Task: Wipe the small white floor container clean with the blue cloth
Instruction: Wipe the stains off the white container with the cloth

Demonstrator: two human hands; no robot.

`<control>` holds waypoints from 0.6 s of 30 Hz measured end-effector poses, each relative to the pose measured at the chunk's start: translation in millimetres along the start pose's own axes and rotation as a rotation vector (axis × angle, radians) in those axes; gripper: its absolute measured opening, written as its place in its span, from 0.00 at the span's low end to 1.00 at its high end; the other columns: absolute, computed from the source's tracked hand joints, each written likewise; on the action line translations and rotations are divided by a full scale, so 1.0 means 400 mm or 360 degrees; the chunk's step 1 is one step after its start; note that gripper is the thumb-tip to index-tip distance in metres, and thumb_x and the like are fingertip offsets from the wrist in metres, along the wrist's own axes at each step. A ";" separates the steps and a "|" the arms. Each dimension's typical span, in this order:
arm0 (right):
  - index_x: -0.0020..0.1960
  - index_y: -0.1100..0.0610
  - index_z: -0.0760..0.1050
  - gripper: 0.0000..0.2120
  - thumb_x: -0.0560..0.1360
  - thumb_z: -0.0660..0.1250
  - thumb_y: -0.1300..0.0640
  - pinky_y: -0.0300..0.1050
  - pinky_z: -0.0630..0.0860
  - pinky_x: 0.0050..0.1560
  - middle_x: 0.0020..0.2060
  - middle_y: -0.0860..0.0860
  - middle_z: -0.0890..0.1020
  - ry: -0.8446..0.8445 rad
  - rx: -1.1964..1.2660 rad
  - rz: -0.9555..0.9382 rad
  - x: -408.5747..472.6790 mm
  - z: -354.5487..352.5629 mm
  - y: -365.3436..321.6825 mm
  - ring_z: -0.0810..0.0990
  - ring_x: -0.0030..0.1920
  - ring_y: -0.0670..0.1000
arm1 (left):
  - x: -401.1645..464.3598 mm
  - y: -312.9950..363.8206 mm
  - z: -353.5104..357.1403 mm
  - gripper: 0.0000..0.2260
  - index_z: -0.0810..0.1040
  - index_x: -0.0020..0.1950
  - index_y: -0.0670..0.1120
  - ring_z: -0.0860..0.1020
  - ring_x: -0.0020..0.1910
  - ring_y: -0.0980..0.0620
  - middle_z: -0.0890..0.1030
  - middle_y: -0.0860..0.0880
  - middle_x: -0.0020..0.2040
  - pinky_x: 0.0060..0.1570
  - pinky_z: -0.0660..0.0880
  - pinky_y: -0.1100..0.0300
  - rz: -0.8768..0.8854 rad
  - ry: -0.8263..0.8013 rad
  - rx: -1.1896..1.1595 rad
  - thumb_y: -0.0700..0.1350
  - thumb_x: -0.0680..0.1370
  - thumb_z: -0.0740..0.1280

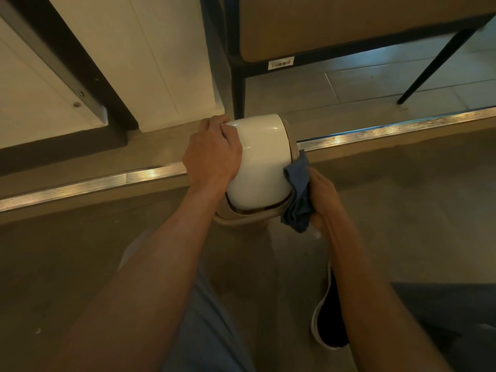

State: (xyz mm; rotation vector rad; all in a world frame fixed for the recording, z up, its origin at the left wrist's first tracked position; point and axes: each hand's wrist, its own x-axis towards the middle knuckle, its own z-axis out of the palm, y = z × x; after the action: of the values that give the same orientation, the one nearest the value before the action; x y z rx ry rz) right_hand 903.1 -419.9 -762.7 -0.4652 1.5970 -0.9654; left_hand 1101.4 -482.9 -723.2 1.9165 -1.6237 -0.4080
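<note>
Down on the tiled floor [362, 87], crouched right at the ribbed metal threshold strip [375, 127] that runs across the doorway. Just past that strip, a black-framed chair [239, 84] with a barcode sticker, pushed out of the way of the job.

Small white floor container [259, 162] straddling the strip, tipped over toward the near side, beige rim pointing down and right. Probably tilted like that to bring the side wall and lid edge up where the cloth can reach them, rather than wiping blind with it standing upright.

Left hand [212, 154] clamped over the container's far-left shoulder, fingers curled round the rounded edge. Looks like pure bracing, keeps the thing from rolling off the strip while pressure comes from the other side.

Right hand [322, 200] closed round a bunched blue cloth [298, 200], wad pressed against the container's right side, just near of the strip. Bunching likely gives a firmer pad for scrubbing that seam by the rim.

Dark slip-on shoe [328, 312] with a white sole well near of the strip, under the right forearm.
</note>
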 end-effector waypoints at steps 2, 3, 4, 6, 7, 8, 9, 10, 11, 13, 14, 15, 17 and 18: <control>0.59 0.57 0.79 0.13 0.82 0.61 0.51 0.41 0.80 0.37 0.46 0.54 0.85 0.0058 0.0180 -0.0015 -0.029 -0.007 0.047 0.85 0.43 0.50 | 0.001 0.003 0.002 0.18 0.76 0.67 0.50 0.78 0.57 0.46 0.79 0.48 0.63 0.51 0.69 0.54 -0.0002 0.0007 0.0012 0.51 0.84 0.52; 0.59 0.58 0.79 0.14 0.82 0.62 0.51 0.42 0.81 0.37 0.45 0.54 0.86 0.0067 0.0277 -0.0020 -0.044 -0.007 0.069 0.86 0.43 0.50 | 0.000 0.005 0.004 0.18 0.76 0.67 0.50 0.78 0.57 0.46 0.79 0.48 0.63 0.51 0.69 0.55 -0.0001 0.0009 0.0017 0.51 0.84 0.52; 0.60 0.59 0.79 0.14 0.82 0.62 0.51 0.43 0.81 0.39 0.46 0.55 0.86 0.0076 0.0376 -0.0052 -0.061 -0.002 0.088 0.86 0.44 0.51 | -0.001 0.005 0.005 0.18 0.76 0.67 0.50 0.78 0.56 0.46 0.79 0.48 0.63 0.51 0.69 0.55 0.0000 0.0010 0.0019 0.51 0.84 0.52; 0.58 0.60 0.78 0.13 0.83 0.62 0.52 0.46 0.81 0.42 0.46 0.55 0.86 0.0179 0.0544 -0.0177 -0.099 0.028 0.123 0.86 0.45 0.53 | 0.000 0.002 0.005 0.18 0.76 0.67 0.51 0.78 0.56 0.46 0.78 0.48 0.63 0.53 0.72 0.53 -0.0001 0.0004 0.0010 0.52 0.84 0.52; 0.58 0.59 0.78 0.12 0.83 0.62 0.53 0.48 0.81 0.44 0.46 0.55 0.85 0.0266 0.0587 -0.0235 -0.111 0.051 0.141 0.85 0.47 0.54 | -0.001 0.001 0.005 0.18 0.76 0.67 0.50 0.78 0.56 0.46 0.79 0.48 0.63 0.55 0.73 0.52 -0.0002 -0.0007 0.0003 0.52 0.84 0.52; 0.58 0.59 0.78 0.12 0.82 0.62 0.52 0.51 0.81 0.47 0.47 0.55 0.85 0.0370 0.0599 -0.0291 -0.121 0.078 0.159 0.85 0.49 0.56 | -0.001 0.001 0.004 0.18 0.76 0.67 0.50 0.78 0.56 0.46 0.79 0.48 0.62 0.55 0.74 0.50 -0.0002 -0.0016 -0.0004 0.52 0.84 0.52; 0.58 0.59 0.78 0.12 0.82 0.62 0.52 0.53 0.81 0.49 0.49 0.56 0.85 0.0477 0.0584 -0.0331 -0.132 0.106 0.172 0.84 0.50 0.57 | -0.001 0.002 0.003 0.18 0.76 0.66 0.50 0.78 0.56 0.46 0.79 0.48 0.62 0.55 0.74 0.50 -0.0001 -0.0018 -0.0010 0.52 0.84 0.52; 0.59 0.58 0.78 0.13 0.82 0.63 0.51 0.54 0.81 0.51 0.50 0.55 0.84 0.0578 0.0574 -0.0352 -0.144 0.133 0.180 0.84 0.52 0.57 | -0.001 0.002 0.003 0.18 0.76 0.66 0.50 0.77 0.56 0.46 0.79 0.48 0.62 0.55 0.74 0.50 0.0000 -0.0013 -0.0015 0.52 0.84 0.52; 0.61 0.58 0.77 0.14 0.82 0.64 0.50 0.55 0.82 0.53 0.51 0.55 0.84 0.0669 0.0575 -0.0355 -0.152 0.155 0.187 0.84 0.53 0.56 | -0.001 0.002 0.003 0.18 0.76 0.66 0.50 0.77 0.57 0.46 0.79 0.48 0.62 0.55 0.73 0.51 0.0001 -0.0008 -0.0017 0.51 0.84 0.52; 0.62 0.57 0.76 0.15 0.81 0.65 0.49 0.56 0.82 0.54 0.52 0.53 0.84 0.0780 0.0585 -0.0331 -0.165 0.183 0.190 0.84 0.53 0.54 | -0.002 0.001 0.004 0.18 0.76 0.66 0.50 0.77 0.57 0.46 0.78 0.48 0.63 0.53 0.71 0.53 0.0010 -0.0001 -0.0013 0.51 0.84 0.52; 0.62 0.57 0.76 0.15 0.80 0.66 0.49 0.55 0.82 0.54 0.52 0.53 0.83 0.0810 0.0592 -0.0301 -0.169 0.192 0.192 0.84 0.53 0.53 | -0.002 -0.001 0.005 0.17 0.76 0.67 0.50 0.77 0.56 0.46 0.78 0.48 0.63 0.52 0.69 0.54 0.0016 0.0003 -0.0008 0.51 0.84 0.52; 0.63 0.58 0.75 0.15 0.80 0.66 0.50 0.54 0.82 0.54 0.53 0.53 0.83 0.0830 0.0588 -0.0271 -0.172 0.198 0.194 0.83 0.53 0.53 | -0.002 -0.003 0.005 0.17 0.76 0.67 0.50 0.77 0.57 0.46 0.78 0.48 0.63 0.52 0.68 0.55 0.0022 0.0007 -0.0004 0.51 0.84 0.52; 0.61 0.59 0.76 0.14 0.79 0.68 0.51 0.55 0.81 0.54 0.53 0.54 0.83 0.0838 0.0568 -0.0251 -0.177 0.212 0.201 0.83 0.54 0.54 | -0.002 -0.005 0.005 0.17 0.75 0.67 0.50 0.77 0.57 0.47 0.78 0.48 0.64 0.51 0.67 0.56 0.0030 0.0010 -0.0004 0.51 0.84 0.52; 0.59 0.59 0.76 0.13 0.79 0.68 0.52 0.56 0.81 0.55 0.52 0.54 0.83 0.0829 0.0565 -0.0253 -0.176 0.219 0.207 0.83 0.54 0.55 | -0.003 -0.005 0.005 0.17 0.75 0.67 0.50 0.77 0.57 0.47 0.78 0.48 0.64 0.51 0.67 0.56 0.0034 0.0012 -0.0007 0.51 0.84 0.52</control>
State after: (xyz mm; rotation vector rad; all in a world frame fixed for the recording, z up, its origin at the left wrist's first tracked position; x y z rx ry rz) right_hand 1020.9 -348.8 -785.0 -0.0925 1.8068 -1.5501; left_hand 1101.7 -482.1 -726.2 1.8932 -1.6358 -0.3950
